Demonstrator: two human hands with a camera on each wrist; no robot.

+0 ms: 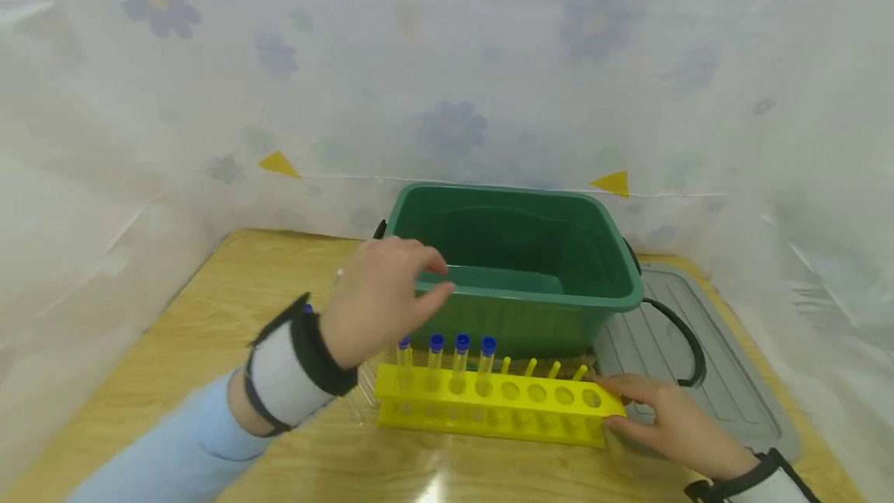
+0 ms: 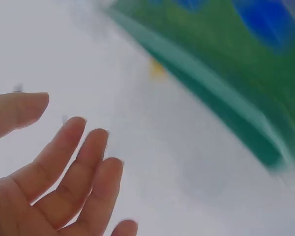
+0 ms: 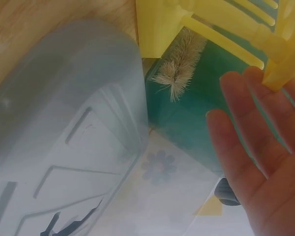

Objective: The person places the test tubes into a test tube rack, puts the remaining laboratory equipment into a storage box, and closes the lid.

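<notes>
Left hand [image 1: 380, 297]: raised, palm turned away from the head camera, fingers loosely spread and slightly bent, holding nothing. Forearm in a light blue sleeve [image 1: 174, 452], black-and-white wrist band [image 1: 289, 371] behind the hand. Right hand [image 1: 670, 418]: lower, palm down, fingers [image 3: 246, 142] straight and together, extended leftward. Dark band at its wrist.

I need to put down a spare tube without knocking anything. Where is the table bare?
Bare wood lies left of the green tub and yellow rack, beyond the left hand. A strip also runs along the table's near edge. Crowded: rack against tub, grey lid and right hand on the right.
</notes>
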